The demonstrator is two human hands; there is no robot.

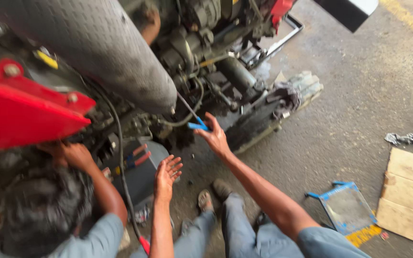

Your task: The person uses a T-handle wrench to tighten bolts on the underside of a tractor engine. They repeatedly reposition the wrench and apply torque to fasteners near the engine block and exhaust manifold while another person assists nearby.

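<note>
My right hand (214, 137) reaches forward to the tractor engine (201, 52) and grips a blue-handled tool (198, 126). The tool's thin shaft points up and left toward the hoses under the grey exhaust cylinder (101, 48). My left hand (167, 173) hovers open, palm up and fingers spread, below and left of the right hand. It holds nothing and sits near a dark metal part carrying red-handled pliers (137, 156).
A co-worker's head (39, 210) and arm (80, 160) reach into the machine at the left, under the red bodywork (20, 112). My legs and sandalled feet (213, 196) rest on the concrete floor. A blue-framed tray (345, 208), cardboard (409, 196) and a rag (402, 139) lie to the right.
</note>
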